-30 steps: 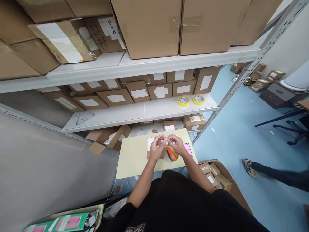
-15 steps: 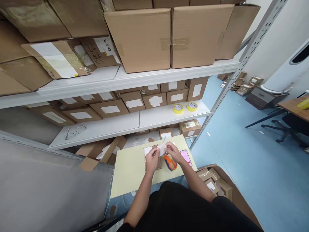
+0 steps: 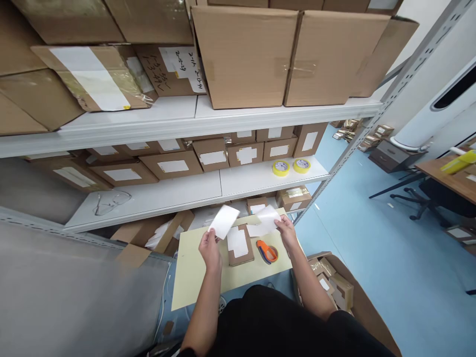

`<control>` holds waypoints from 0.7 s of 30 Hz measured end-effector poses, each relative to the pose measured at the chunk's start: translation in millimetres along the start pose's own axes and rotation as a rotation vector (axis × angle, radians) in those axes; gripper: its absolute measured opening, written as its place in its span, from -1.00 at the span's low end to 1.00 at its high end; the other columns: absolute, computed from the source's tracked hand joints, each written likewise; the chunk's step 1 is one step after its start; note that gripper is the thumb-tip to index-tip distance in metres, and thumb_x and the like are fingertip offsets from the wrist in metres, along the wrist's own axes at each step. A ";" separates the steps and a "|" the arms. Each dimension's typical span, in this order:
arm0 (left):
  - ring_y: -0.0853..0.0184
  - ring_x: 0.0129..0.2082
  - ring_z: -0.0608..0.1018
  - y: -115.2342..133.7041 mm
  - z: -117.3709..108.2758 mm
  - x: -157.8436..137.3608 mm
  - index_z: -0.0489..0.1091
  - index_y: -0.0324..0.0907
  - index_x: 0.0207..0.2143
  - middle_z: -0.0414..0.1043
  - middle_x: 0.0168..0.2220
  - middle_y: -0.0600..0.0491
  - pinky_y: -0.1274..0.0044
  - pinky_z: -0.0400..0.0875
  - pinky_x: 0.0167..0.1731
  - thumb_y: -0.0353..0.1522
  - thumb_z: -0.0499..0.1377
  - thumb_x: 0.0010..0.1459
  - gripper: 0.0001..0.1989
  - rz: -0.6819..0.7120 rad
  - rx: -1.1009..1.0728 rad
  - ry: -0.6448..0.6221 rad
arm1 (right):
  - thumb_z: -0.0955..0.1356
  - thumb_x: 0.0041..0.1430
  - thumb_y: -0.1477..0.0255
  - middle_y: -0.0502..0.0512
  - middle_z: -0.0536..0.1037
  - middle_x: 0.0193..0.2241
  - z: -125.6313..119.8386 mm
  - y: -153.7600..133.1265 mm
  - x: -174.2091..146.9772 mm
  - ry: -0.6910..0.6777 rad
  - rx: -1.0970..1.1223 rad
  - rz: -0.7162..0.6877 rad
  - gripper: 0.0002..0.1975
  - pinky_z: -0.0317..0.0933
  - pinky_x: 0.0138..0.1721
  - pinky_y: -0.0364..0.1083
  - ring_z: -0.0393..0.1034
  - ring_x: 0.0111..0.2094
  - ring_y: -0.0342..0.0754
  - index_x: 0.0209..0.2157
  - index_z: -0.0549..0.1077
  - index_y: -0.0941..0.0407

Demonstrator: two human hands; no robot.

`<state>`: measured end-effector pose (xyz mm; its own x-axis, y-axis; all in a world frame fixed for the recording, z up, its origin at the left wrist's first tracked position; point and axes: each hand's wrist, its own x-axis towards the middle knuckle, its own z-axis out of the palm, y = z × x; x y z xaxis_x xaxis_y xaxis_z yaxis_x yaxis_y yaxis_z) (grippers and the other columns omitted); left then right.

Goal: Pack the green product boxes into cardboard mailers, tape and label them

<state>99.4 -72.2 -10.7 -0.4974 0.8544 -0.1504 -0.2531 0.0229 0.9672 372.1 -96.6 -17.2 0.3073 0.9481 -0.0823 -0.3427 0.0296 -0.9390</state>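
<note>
My left hand (image 3: 210, 251) pinches a white label (image 3: 224, 221) by its lower left corner and holds it up above the table. In my right hand (image 3: 287, 231) is a thin, partly see-through white sheet (image 3: 268, 218), probably label backing, gripped at its right edge. Between my hands a small cardboard box (image 3: 245, 257) lies flat on the pale yellow table (image 3: 193, 267), with white paper on its top. Just right of the box lies an orange and dark blue hand tool (image 3: 268, 252), whose exact kind I cannot make out.
Behind the table stands a metal shelf (image 3: 178, 193) packed with cardboard boxes. Two yellow tape rolls (image 3: 280, 168) and a pair of clear glasses (image 3: 111, 201) lie on its middle board. An open carton (image 3: 156, 238) is at the left, and a large bin of boxes (image 3: 357, 292) at the right.
My hands were close together over the box, on one white piece. They have moved apart, each now with its own piece. The phone at the table's right is no longer visible.
</note>
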 end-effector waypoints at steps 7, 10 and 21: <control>0.31 -0.26 0.56 8.4 -59.8 43.8 0.55 -0.22 -0.23 0.58 -0.24 0.01 0.54 0.44 -0.29 -0.05 0.36 0.04 -0.56 0.009 0.021 0.043 | 0.52 -0.07 0.25 -0.12 0.45 -0.56 81.1 40.6 -2.9 -0.005 -0.063 0.095 -0.68 0.18 -0.45 -0.16 0.28 -0.53 -0.15 -0.44 0.33 0.06; 0.28 -0.22 0.58 10.4 -91.3 60.6 0.55 -0.22 -0.19 0.60 -0.20 -0.03 0.53 0.43 -0.27 -0.05 0.38 0.01 -0.54 -0.009 -0.024 0.087 | 0.49 -0.13 0.34 -0.14 0.48 -0.55 133.3 74.3 -7.8 -0.096 -0.113 0.207 -0.70 0.17 -0.47 -0.18 0.30 -0.54 -0.15 -0.30 0.43 0.06; 0.33 -0.34 0.54 42.7 -264.7 106.1 0.56 -0.24 -0.24 0.57 -0.34 0.00 0.52 0.42 -0.29 0.00 0.33 0.10 -0.54 0.084 0.015 0.289 | 0.54 -0.15 0.48 -0.01 0.58 -0.51 368.2 229.8 -3.9 -0.276 -0.339 0.631 -0.72 0.43 -0.37 -0.10 0.50 -0.47 -0.08 -0.47 0.36 0.08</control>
<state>-183.8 -118.0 -39.6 -0.7320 0.6707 -0.1199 -0.1899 -0.0319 0.9813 -34.7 23.1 -109.7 -0.1041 0.7992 -0.5919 -0.0749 -0.5998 -0.7967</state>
